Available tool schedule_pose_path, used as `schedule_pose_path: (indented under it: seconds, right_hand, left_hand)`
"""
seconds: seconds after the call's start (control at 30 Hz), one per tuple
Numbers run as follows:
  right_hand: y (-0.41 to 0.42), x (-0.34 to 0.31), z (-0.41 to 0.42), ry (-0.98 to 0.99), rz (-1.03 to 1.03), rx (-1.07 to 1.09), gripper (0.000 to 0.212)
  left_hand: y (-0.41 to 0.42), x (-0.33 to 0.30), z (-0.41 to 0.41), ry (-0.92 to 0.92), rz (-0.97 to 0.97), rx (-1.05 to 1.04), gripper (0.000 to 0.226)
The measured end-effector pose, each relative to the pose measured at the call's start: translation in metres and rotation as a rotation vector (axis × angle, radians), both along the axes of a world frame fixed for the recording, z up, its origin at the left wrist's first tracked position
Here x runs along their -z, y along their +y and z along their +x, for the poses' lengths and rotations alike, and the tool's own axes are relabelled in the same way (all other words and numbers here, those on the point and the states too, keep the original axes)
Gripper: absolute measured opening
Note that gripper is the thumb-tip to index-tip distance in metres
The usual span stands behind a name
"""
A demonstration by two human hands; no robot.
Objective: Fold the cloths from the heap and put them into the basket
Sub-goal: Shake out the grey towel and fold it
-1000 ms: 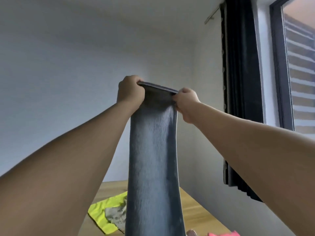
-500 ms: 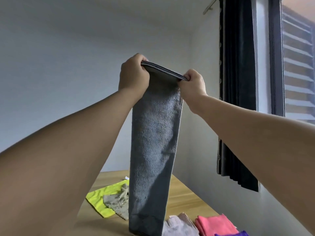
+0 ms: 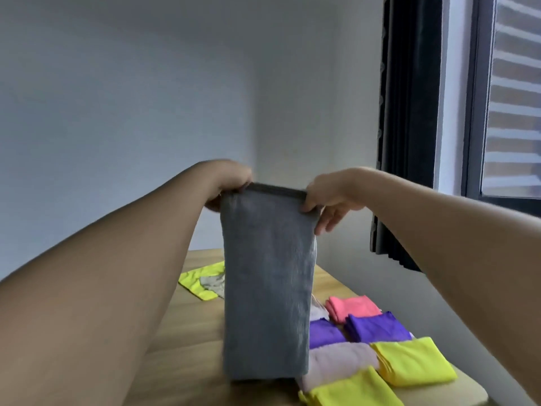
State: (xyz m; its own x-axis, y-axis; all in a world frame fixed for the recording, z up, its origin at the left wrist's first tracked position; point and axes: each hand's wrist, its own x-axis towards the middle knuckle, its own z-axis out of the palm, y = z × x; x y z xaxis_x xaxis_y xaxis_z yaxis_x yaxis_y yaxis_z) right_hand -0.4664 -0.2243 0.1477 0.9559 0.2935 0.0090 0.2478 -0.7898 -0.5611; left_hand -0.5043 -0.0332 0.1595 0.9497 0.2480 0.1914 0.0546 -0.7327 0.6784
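Both hands, left hand [image 3: 227, 183] and right hand [image 3: 328, 197], pinch the hanging grey towel [image 3: 268, 282].

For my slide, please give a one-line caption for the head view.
Both hands, left hand and right hand, hold a grey towel upright over a wooden table beside folded cloths.

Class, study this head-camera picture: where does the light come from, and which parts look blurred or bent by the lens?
Head view: daylight enters through the window at the right; the left hand and right hand holding the grey cloth look motion-blurred; the forearms bulge wide toward the frame edges, typical of a wide-angle lens.
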Motion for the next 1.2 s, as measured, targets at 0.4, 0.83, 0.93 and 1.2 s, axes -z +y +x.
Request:
schedule_pose_path:
  seconds: [0.4,0.83,0.93,1.2]
  right_hand:
    - [0.037,0.237,0.062,0.633,-0.332,-0.191,0.039]
    - [0.073,0.272,0.146,0.385,-0.381,-0.203,0.029]
    - [0.073,0.275,0.172,0.147,-0.363,-0.072,0.031]
    - [0.081,0.312,0.21,-0.019,-0.219,0.178,0.043]
  left_hand:
    - [0.041,0.221,0.08,0.864,0.303,0.198,0.022]
    - [0.072,0.323,0.176,0.652,0.213,0.177,0.011]
    - [0.078,0.328,0.211,0.334,0.122,0.157,0.014]
    - [0.08,0.361,0.277,0.145,-0.089,0.148,0.044]
